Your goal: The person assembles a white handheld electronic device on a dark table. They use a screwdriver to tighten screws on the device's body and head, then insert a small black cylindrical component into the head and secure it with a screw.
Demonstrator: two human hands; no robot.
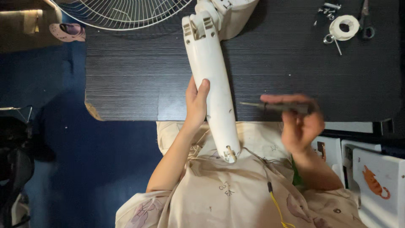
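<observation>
A white fan stand column (213, 80) lies along the dark table (126, 76), its lower end over my lap, with a wire and a yellow lead (276, 204) trailing from it. My left hand (195, 103) grips the column's left side. To the right, my right hand (300, 122) holds a dark screwdriver (278, 107), blurred, with its tip pointing left toward the column. The fan's wire grille (122, 12) is at the top edge.
At the table's far right corner sit a roll of white tape (344, 27), several loose screws (328, 10) and scissors (366, 19). White drawers with an orange cat picture (375, 181) stand at the lower right. Blue floor lies to the left.
</observation>
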